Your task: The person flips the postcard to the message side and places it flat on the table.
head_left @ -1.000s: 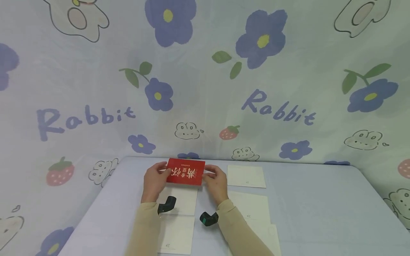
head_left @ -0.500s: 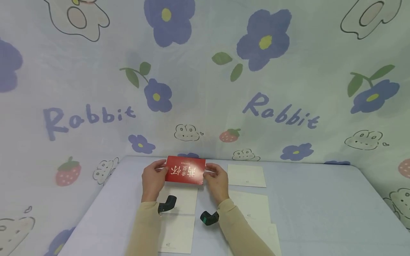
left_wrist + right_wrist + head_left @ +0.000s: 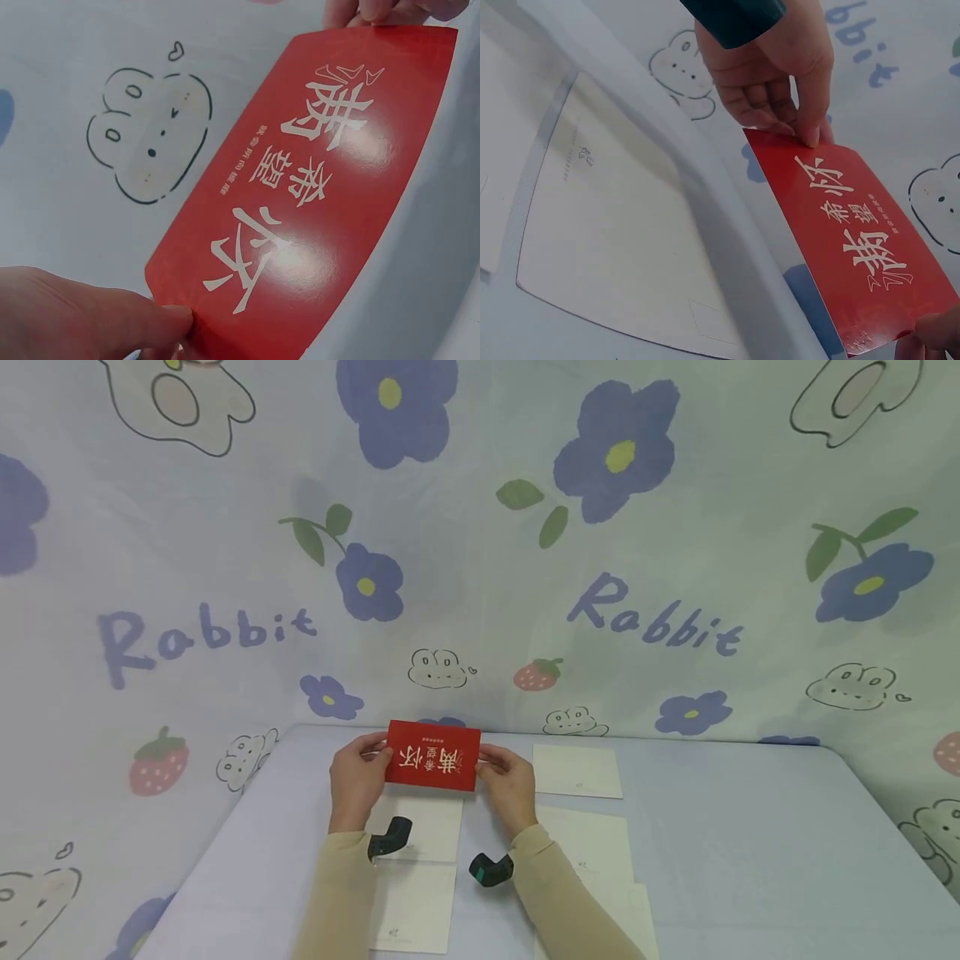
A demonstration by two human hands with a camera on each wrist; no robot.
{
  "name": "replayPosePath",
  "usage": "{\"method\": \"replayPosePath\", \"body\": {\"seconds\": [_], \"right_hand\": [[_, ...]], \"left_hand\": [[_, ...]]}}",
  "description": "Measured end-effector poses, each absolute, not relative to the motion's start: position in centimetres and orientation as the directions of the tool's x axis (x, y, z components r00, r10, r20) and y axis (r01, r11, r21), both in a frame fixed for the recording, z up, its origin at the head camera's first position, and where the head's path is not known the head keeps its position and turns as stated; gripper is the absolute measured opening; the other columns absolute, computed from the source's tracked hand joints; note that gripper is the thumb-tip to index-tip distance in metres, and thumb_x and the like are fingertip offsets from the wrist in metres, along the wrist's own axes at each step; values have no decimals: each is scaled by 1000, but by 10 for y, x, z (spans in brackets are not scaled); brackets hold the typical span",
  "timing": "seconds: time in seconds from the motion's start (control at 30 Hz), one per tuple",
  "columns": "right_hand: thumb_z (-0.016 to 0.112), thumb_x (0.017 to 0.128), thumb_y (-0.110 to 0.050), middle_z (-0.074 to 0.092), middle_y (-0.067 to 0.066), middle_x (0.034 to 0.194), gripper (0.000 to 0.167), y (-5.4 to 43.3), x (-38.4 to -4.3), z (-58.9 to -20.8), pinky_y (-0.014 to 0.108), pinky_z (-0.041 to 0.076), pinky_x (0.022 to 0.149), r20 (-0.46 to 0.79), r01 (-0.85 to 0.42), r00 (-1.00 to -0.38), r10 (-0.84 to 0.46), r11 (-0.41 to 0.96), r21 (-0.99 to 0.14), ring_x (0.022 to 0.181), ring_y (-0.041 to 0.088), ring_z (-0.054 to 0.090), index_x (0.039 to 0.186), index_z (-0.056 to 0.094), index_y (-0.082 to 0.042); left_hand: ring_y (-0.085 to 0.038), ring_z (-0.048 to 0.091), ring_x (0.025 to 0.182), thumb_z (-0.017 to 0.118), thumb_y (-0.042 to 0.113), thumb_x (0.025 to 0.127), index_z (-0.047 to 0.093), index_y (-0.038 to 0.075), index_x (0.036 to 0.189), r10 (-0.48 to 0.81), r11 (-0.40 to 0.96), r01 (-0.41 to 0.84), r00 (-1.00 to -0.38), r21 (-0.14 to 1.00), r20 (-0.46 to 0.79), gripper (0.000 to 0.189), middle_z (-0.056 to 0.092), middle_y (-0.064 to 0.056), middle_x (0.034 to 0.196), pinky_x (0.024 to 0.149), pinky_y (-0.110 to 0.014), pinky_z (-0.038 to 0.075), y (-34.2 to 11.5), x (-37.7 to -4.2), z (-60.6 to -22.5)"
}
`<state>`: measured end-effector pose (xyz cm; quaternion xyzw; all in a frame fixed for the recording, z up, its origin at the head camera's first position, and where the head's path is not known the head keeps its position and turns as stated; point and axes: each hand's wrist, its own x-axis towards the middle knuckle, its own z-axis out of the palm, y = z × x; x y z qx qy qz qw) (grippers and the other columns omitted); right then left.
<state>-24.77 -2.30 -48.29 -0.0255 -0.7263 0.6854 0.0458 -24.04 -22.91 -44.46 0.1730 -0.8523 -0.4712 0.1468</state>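
Note:
A red postcard (image 3: 432, 756) with large white Chinese characters is held up near the table's far edge, its lettering upside down in the head view. My left hand (image 3: 356, 785) pinches one short end, the thumb on the printed face, as the left wrist view shows the thumb (image 3: 169, 319) close up. At the opposite end, the fingers and thumb of my right hand (image 3: 512, 787) pinch the card's edge. The right wrist view shows the same card (image 3: 855, 240) face on, slightly bowed, with the cloth backdrop behind it.
Cream cards with small printed marks lie on the pale table (image 3: 750, 835): a far-right card (image 3: 577, 772), a middle-right card (image 3: 588, 843), and a near-left card (image 3: 416, 910) among them. A patterned cloth (image 3: 480, 568) hangs behind the table. Dark cameras (image 3: 392, 837) sit on the wrists.
Both hands have lifted the red postcard slightly up and away, and it stands a little more upright. Glare crossed its face half a second ago. The cards on the table have not moved.

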Motion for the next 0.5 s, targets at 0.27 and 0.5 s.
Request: {"method": "replayPosePath", "body": {"seconds": [0.27, 0.5], "right_hand": [[66, 92, -4, 72, 6, 112, 27, -20, -237, -481, 34, 56, 87, 56, -48, -995, 87, 90, -995, 97, 20, 65, 118, 73, -7], [66, 92, -4, 72, 9, 114, 28, -18, -228, -475, 35, 57, 85, 72, -67, -996, 59, 88, -994, 96, 21, 66, 120, 73, -6]], "left_hand": [[-29, 64, 100, 62, 12, 97, 70, 3, 122, -471, 530, -109, -863, 841, 185, 29, 69, -15, 107, 75, -32, 51, -225, -227, -447], [-30, 63, 98, 61, 13, 97, 71, 1, 120, -509, 540, -94, -828, 836, 235, 27, 70, -17, 103, 77, -38, 51, -221, -216, -447]]}}
